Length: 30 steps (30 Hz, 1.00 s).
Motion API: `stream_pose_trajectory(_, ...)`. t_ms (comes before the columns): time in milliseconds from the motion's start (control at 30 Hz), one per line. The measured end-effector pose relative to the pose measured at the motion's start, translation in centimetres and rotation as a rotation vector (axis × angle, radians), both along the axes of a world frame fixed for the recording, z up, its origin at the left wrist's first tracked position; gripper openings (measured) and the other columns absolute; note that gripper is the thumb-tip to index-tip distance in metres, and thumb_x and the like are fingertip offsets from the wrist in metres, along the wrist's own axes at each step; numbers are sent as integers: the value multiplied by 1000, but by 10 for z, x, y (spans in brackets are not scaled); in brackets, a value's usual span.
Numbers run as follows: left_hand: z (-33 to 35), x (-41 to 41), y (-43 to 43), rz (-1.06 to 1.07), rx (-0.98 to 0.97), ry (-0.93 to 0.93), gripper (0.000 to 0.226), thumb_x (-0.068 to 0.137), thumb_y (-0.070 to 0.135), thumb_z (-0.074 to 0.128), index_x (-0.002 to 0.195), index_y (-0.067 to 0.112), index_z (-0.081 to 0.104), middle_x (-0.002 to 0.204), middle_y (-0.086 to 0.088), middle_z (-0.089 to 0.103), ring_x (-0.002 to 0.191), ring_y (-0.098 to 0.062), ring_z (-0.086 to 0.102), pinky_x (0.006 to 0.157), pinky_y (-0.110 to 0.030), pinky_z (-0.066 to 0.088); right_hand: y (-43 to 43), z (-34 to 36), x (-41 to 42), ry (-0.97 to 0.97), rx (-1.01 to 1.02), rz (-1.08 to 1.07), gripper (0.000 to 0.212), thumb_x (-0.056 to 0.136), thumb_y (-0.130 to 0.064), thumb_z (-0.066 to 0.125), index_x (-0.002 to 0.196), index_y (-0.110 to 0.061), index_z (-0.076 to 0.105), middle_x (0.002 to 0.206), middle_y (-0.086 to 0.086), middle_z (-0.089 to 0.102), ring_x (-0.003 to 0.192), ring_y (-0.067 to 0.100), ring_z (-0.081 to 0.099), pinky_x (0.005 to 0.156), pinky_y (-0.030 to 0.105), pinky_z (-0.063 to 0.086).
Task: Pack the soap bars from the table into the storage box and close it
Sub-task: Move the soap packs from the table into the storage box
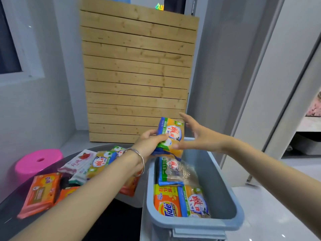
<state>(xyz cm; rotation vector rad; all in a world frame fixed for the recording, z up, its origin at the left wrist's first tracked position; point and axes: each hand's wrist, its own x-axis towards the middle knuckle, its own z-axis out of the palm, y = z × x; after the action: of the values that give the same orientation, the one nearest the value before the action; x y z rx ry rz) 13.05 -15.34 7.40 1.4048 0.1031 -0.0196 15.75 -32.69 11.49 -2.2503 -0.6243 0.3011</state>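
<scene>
Head view: gripping a yellow soap bar (172, 134) with the left hand (149, 145), holding it just above the far end of the open grey storage box (224, 181). Spreading the right hand (196, 136) loosely just beside the bar's right edge, grasping nothing. Lying inside the box, several packed bars (173, 202); lying left on the dark tabletop (10, 204), more bars (41, 193).

A yellow soap bar (171, 136) sits upright in the left hand (149, 145). Just below, the open grey storage box (217, 180) holds several bars (166, 204).
</scene>
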Motion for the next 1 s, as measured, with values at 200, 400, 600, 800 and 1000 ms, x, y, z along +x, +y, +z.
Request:
stream_pose_trajectory(200, -9, 5, -28, -16, 45, 37, 46, 78, 19, 71, 117, 18, 48, 102, -13, 67, 82, -26, 66, 80, -42, 57, -9, -11, 6, -272, -327, 38, 126, 59, -48, 83, 151, -30, 0, 145, -1, 24, 135, 17, 29, 113, 38, 35)
stream_pose_trajectory(400, -19, 5, -27, -159, 380, -151, 50, 86, 28, 60, 132, 15, 45, 112, -7, 65, 97, -16, 62, 87, -28, 51, -28, -23, 12, -311, -302, 14, 114, 62, -38, 84, 149, -22, 13, 135, 0, 39, 122, 15, 45, 106, 32, 43)
stream_pose_trajectory(600, -36, 8, -7, -49, 691, -184, 72, 87, 12, 58, 146, 13, 16, 136, -7, 41, 125, -22, 44, 90, -26, 38, -41, -33, 19, -365, -658, 78, 110, 60, -47, 82, 147, -24, 18, 135, 1, 45, 122, 17, 45, 105, 35, 43)
stream_pose_trajectory(800, -43, 12, -3, -36, 623, -168, 67, 89, -1, 47, 146, 16, 16, 121, -1, 44, 103, -18, 47, 63, -17, 41, -21, -59, 32, -340, -903, 142, 111, 57, -57, 79, 145, -25, 20, 138, 2, 44, 126, 21, 46, 106, 38, 42)
stream_pose_trajectory(1000, -46, 15, -3, -35, 613, -183, 62, 89, -2, 46, 143, 17, 22, 118, 1, 38, 90, -11, 47, 48, 3, 38, -15, -69, 34, -269, -933, 139, 105, 64, -58, 76, 146, -27, 20, 144, 0, 44, 131, 21, 45, 109, 39, 40)
